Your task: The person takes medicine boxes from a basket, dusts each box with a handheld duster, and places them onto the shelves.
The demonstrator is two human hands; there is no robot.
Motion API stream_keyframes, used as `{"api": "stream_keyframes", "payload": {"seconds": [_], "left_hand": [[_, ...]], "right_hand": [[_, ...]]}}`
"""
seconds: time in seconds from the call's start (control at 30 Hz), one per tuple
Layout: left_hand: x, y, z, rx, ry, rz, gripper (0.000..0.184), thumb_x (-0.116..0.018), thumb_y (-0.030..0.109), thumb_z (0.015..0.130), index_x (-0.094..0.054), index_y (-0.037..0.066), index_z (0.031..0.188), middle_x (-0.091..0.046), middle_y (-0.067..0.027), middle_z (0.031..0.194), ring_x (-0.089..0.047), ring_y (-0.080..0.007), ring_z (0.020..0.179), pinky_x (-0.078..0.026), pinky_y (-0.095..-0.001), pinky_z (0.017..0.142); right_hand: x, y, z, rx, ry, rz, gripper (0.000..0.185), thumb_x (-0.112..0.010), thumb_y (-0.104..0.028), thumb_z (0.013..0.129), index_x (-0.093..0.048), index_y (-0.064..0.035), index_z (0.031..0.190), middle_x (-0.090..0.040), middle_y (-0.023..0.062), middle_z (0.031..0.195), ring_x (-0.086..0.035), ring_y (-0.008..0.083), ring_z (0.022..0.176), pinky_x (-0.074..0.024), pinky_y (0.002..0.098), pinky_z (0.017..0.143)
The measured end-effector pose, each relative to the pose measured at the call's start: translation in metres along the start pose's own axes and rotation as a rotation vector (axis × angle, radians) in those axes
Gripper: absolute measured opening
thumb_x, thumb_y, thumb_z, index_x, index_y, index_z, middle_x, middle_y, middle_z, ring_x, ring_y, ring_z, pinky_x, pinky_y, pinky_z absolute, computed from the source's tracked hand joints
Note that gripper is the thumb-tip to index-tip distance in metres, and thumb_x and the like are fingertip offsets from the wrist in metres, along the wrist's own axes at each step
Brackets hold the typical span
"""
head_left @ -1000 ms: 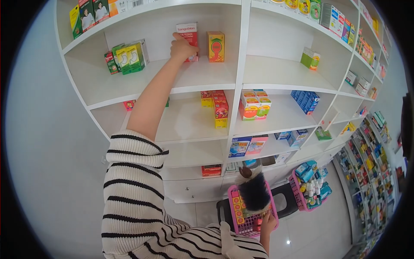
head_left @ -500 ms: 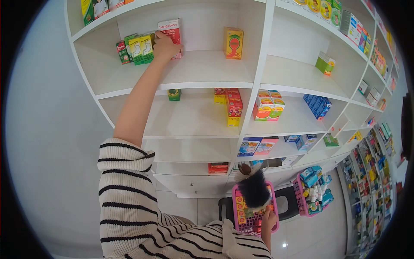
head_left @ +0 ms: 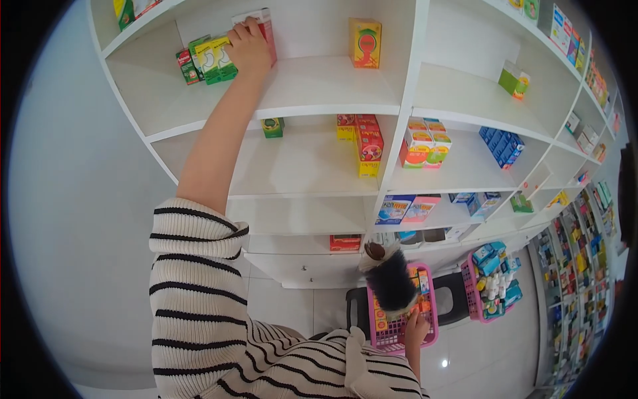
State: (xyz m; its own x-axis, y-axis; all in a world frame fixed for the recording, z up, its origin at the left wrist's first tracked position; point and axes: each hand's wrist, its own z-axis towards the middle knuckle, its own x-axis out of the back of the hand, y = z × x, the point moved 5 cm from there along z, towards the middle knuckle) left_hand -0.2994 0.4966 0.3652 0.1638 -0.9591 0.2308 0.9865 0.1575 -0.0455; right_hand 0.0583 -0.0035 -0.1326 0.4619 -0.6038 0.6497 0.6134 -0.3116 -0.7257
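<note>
My left hand [head_left: 249,48] reaches up to the top visible shelf, its fingers curled over the front of a red and white medicine box [head_left: 268,33] marked Sangobion in the earlier frame. Touching or close beside this hand are yellow and green boxes [head_left: 216,61], with a small dark green and red box [head_left: 189,66] at their left. Down low, my right hand [head_left: 417,328] is closed around the end of a duster [head_left: 391,280] with black and white bristles. The duster sits above a pink basket [head_left: 433,299] holding several small boxes; its handle is mostly hidden.
An orange-yellow box [head_left: 365,43] stands right of my left hand, near the white upright divider [head_left: 407,80]. Below are more shelves with red-yellow boxes [head_left: 369,146]. A second pink basket [head_left: 470,292] with bottles and blue packs stands beside a black chair [head_left: 452,299].
My left hand has shifted up over the red and white box, covering more of its front. The view has moved slightly; my right hand still holds the duster over the basket.
</note>
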Motion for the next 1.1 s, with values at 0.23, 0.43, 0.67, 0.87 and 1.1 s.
{"api": "stream_keyframes", "payload": {"seconds": [0.23,0.43,0.67,0.87,1.1], "left_hand": [[0.011,-0.004,0.000,-0.027,-0.030,-0.081,0.041,-0.055,0.028,0.087,-0.047,0.008,0.122,-0.061,-0.0128,0.108,-0.060,-0.0304,0.100,-0.050,-0.0496,0.069],[0.165,0.012,-0.066,-0.195,-0.034,-0.634,0.048,-0.062,0.037,0.089,-0.059,-0.003,0.116,-0.065,-0.0194,0.104,-0.063,-0.0306,0.094,-0.049,-0.0405,0.082],[0.276,0.130,-0.413,0.122,-0.956,-1.193,0.027,-0.062,0.001,0.080,-0.062,0.004,0.106,-0.060,-0.0102,0.091,-0.056,-0.0239,0.082,-0.046,-0.0342,0.077],[0.328,0.196,-0.682,0.053,-1.537,-1.076,0.025,-0.064,0.011,0.077,-0.060,0.004,0.100,-0.059,-0.0128,0.092,-0.056,-0.0311,0.088,-0.047,-0.0417,0.077],[0.329,0.285,-0.783,-0.052,-1.530,-0.847,0.035,-0.065,0.013,0.076,-0.061,0.008,0.111,-0.057,-0.0117,0.112,-0.052,-0.0314,0.108,-0.044,-0.0431,0.090]], "right_hand": [[0.018,0.023,-0.009,-0.125,-0.051,-0.065,0.043,-0.050,-0.032,0.095,-0.067,0.0031,0.078,-0.059,0.0240,0.064,-0.059,0.0398,0.056,-0.0401,0.0463,0.050],[0.057,0.067,0.001,-0.200,0.082,-0.007,0.054,-0.048,-0.037,0.097,-0.060,0.0075,0.070,-0.050,0.0246,0.054,-0.051,0.0297,0.046,-0.0357,0.0442,0.050],[0.115,0.140,0.029,-0.464,-0.015,0.126,0.056,-0.044,-0.040,0.099,-0.062,0.0082,0.077,-0.054,0.0188,0.057,-0.052,0.0230,0.053,-0.0388,0.0399,0.055],[0.156,0.184,0.044,-0.500,-0.144,0.087,0.055,-0.040,-0.041,0.100,-0.069,0.0019,0.082,-0.054,0.0059,0.055,-0.051,0.0126,0.052,-0.0393,0.0297,0.052],[0.175,0.245,0.045,-0.501,-0.338,-0.056,0.050,-0.042,-0.038,0.099,-0.067,0.0022,0.083,-0.056,0.0115,0.056,-0.056,0.0210,0.053,-0.0425,0.0353,0.055]]}}
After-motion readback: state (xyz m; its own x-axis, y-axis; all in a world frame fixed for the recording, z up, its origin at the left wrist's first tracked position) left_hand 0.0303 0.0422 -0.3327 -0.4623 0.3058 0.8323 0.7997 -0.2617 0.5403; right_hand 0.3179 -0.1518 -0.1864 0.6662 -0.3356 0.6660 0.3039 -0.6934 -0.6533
